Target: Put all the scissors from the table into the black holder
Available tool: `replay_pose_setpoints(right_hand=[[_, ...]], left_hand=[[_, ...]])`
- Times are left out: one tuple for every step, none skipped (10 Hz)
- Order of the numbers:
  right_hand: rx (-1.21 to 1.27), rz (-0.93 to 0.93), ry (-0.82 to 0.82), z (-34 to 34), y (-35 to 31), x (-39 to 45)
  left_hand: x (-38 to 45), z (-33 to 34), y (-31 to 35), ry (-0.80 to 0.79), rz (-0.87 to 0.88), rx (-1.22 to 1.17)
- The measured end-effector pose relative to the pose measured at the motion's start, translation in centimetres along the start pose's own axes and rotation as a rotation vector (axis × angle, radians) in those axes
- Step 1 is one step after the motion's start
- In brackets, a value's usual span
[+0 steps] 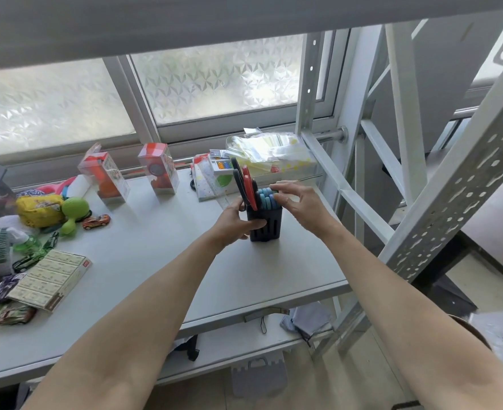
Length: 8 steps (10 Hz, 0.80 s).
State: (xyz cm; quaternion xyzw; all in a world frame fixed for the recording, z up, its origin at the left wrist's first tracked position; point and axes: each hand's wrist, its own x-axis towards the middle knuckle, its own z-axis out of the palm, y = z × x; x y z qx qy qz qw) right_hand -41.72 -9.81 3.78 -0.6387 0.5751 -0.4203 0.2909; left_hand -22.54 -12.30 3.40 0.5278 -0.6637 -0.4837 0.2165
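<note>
A black slotted holder (269,224) stands upright on the grey table, right of centre. Red-and-black-handled scissors (245,184) stick up from its left side. Several blue-handled scissors (266,198) fill its right side. My left hand (235,221) wraps around the holder's left wall, thumb near the red handles. My right hand (299,204) hovers at the holder's right, its fingertips pinching the blue handles. No loose scissors show on the table.
The grey table (144,261) holds toys, a small car (96,221) and a flat box (49,279) at the left. Clear packaged boxes (157,168) stand behind. A clear bin of bags (274,153) sits just behind the holder. White rack posts (362,202) rise on the right.
</note>
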Motion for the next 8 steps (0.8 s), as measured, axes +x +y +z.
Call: replay_pose_setpoints(right_hand=[[0.024,0.022,-0.014,0.2,0.3,-0.4],[0.159,0.13,0.03,0.9,0.8,-1.5],[0.289,0.308,0.114,2.3,1.4,-3.2],[0.341,0.498,0.144,3.9,1.8,-4.3],[0.365,0.547,0.142,4.7,1.7,-4.6],[0.324,0.539,0.123,5.0,1.9,-4.5],[0.317,0.556,0.134,4.9,1.3,-4.9],[0.332,0.573,0.192,5.0,0.6,-5.6]], left_hand=[[-0.2,-0.1,0.1,-0.001,0.006,0.019],[-0.5,0.0,-0.2,0.003,-0.011,0.015],[-1.1,0.3,-0.6,-0.028,-0.091,-0.021],[-2.1,1.0,-1.2,-0.068,-0.153,-0.037],[-3.1,1.6,-1.6,-0.043,-0.158,-0.067],[-3.7,2.0,-2.3,-0.061,-0.15,-0.054],[-4.9,1.8,-2.6,-0.082,-0.151,-0.036],[-5.9,1.8,-3.0,-0.115,-0.146,-0.012]])
